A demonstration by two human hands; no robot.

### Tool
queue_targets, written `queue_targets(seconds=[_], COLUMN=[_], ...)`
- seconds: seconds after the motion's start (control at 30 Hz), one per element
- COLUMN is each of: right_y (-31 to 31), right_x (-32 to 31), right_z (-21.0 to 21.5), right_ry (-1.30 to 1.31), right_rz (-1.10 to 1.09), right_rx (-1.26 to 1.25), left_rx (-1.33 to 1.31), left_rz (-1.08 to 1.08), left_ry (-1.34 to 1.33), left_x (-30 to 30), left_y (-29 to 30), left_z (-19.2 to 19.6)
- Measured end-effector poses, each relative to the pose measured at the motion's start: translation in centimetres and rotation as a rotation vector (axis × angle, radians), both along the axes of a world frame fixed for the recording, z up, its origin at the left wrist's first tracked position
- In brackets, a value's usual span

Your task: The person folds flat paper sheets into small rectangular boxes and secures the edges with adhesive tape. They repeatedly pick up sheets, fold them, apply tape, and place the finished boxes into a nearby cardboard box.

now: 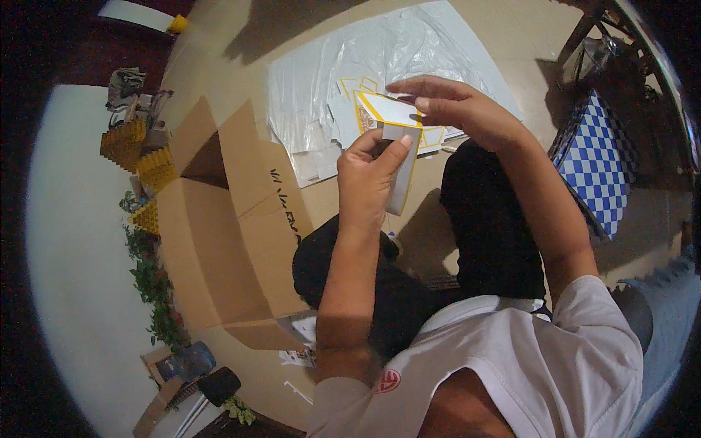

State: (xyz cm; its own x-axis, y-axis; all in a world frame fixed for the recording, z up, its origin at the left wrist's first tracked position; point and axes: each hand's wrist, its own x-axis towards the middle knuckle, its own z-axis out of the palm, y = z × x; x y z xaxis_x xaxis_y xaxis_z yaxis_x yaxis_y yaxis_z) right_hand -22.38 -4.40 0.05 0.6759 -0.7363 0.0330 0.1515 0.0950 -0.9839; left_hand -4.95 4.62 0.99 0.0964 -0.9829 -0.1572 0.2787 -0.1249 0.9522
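Left hand: is pinching the carton at its near side, thumb on a panel and fingers curling behind, nearly closed with only thin board between.
Right hand: is arching over the carton's right end, fingers loosely extended, gripping nothing visibly; whether the thumb is touching, I cannot tell.
Floor: is spreading tan beneath everything.
Sheet: is lying at 12 o'clock, white, its film wrinkling.
Box: is standing at 9 o'clock, brown, flaps opening outward.
Bundle: is leaning between 2 and 3 o'clock, blue-and-white checkered; bag or cloth, I cannot tell.
Blanks: are lying on the sheet at 12 o'clock, white, some showing yellow edges.
Carton: is hanging at 1 o'clock between the hands, white with yellow edging. It is looking light, stiff along its creases, mildly slick and easily dented mid-panel; edges and corners are offering the safest hold, with gentle pressure.
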Motion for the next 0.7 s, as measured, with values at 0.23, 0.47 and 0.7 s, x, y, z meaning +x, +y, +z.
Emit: queue_targets(seconds=[0.23,0.47,0.7], right_y=[0.7,0.1,-0.9], right_x=[0.4,0.6,0.6], right_z=[0.6,0.0,-0.8], right_ry=[-0.034,-0.023,-0.036], right_rz=[0.023,-0.055,-0.082], right_rx=[-0.100,-0.274,-0.266], left_rx=[-0.053,-0.075,-0.077], left_rz=[0.056,0.108,0.135], left_ry=[0.042,0.043,0.039], left_x=[-0.4,-1.1,-2.0], left_y=[-0.2,-0.7,-1.4], left_z=[-0.2,-0.4,-0.5])
